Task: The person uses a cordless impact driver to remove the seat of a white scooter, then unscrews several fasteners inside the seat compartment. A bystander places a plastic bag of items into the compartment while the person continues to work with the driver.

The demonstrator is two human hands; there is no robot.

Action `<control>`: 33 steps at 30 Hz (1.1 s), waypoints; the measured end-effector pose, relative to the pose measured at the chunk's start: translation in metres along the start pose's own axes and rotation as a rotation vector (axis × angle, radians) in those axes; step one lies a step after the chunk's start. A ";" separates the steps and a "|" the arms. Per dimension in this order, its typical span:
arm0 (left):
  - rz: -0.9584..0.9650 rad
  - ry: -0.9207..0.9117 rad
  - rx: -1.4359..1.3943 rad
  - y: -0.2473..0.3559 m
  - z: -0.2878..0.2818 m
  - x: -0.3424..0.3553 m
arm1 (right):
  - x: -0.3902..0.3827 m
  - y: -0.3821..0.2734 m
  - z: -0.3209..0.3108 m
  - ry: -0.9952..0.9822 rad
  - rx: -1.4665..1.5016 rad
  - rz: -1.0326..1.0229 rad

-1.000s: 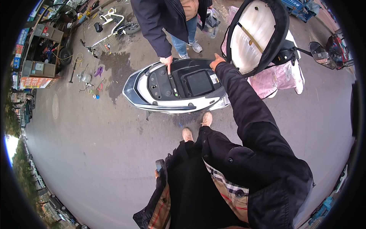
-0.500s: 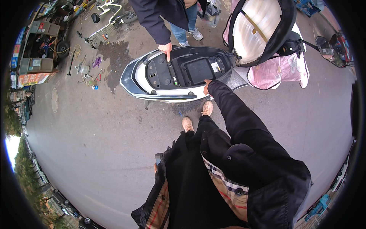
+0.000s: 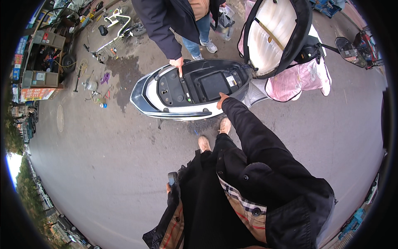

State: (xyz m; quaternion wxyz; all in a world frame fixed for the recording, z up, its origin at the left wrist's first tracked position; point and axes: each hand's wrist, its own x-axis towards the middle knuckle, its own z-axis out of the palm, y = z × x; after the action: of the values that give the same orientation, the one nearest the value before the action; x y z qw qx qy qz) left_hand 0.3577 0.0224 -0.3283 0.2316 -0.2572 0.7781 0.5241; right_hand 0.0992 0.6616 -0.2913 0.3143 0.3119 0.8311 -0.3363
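A white and dark-blue scooter stands crosswise before me, its black under-seat compartment uncovered. My right hand rests at the compartment's near rim, its fingers bent over the edge. Inside, close to that hand, is a black rectangular panel with a white label. My left hand hangs low, mostly hidden by my coat, closed around a small grey-blue flat object. On the far side, another person's hand puts a finger to the compartment's black crossbar.
The raised seat shows its pale underside at the right, above a pink padded cover. A white bicycle frame, a purple cloth and a tool cart are at the upper left. The other person's shoes stand behind the scooter.
The view has shifted, so the scooter sits slightly lower in the picture. My right hand stays at its rim, and the other person's finger remains at the crossbar.
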 end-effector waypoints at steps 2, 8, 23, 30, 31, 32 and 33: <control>-0.001 -0.018 0.010 0.006 0.001 -0.002 | 0.007 0.007 0.004 0.113 0.097 -0.031; 0.070 -0.066 -0.233 0.007 0.002 -0.010 | 0.041 -0.012 -0.091 0.430 0.399 -0.121; 0.003 0.065 0.124 -0.001 0.011 -0.010 | 0.029 -0.025 -0.132 0.109 0.310 -0.135; 0.003 0.074 0.226 -0.006 0.005 -0.010 | 0.030 0.013 0.048 -0.122 -0.021 -0.024; -0.018 0.078 0.248 -0.008 0.003 -0.008 | 0.029 0.020 0.061 -0.103 0.039 -0.038; -0.047 0.087 0.273 -0.011 0.001 -0.006 | 0.033 0.020 0.069 -0.053 0.057 -0.062; -0.086 0.094 0.310 -0.013 0.000 -0.005 | 0.034 0.021 0.073 -0.026 0.042 -0.018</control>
State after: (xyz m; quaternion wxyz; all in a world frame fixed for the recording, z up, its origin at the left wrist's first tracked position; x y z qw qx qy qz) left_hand 0.3699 0.0189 -0.3347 0.2540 -0.2757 0.8480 0.3747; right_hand 0.1168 0.6293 -0.3661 0.3153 0.3067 0.8226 -0.3604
